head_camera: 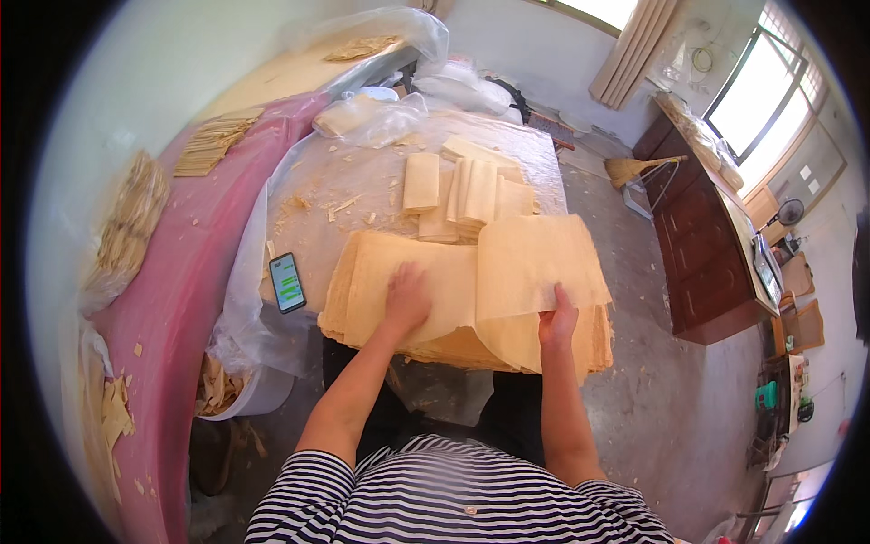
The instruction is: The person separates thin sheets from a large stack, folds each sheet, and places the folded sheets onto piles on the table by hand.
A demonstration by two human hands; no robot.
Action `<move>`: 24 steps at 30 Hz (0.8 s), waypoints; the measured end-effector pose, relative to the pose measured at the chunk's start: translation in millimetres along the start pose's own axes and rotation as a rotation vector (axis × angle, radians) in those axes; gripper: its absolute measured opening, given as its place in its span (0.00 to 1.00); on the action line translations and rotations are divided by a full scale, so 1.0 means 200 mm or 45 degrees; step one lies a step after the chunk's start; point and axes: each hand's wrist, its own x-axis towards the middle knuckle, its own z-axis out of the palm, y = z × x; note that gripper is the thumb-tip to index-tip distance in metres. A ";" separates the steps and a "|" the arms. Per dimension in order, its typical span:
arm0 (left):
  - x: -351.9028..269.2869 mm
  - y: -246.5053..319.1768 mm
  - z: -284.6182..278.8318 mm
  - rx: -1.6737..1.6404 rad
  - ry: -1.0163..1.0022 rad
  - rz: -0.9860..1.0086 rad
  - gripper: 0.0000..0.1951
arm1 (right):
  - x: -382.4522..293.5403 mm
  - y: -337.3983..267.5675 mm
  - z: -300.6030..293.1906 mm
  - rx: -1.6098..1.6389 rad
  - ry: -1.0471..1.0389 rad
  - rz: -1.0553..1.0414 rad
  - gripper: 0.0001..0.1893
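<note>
A thick stack of thin tan sheets lies at the table's near edge; whether they are dried tofu skin or another material I cannot tell. My left hand rests on the left part of the stack, palm down, with its fingers slightly blurred. On the right, my right hand pinches the near edge of a top sheet, thumb above, and that sheet is lifted and curled over. Just beyond the stack lie folded tan pieces, with one separate folded piece to their left.
A phone lies on the table left of the stack. Scraps dot the silvery tabletop. Left stand a pink-covered surface with bundled strips and a white tub of scraps. A wooden cabinet is at right.
</note>
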 end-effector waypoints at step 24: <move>-0.07 0.55 0.37 -0.131 -0.192 0.507 0.34 | 0.16 -0.57 -0.14 -0.328 -0.034 -0.459 0.22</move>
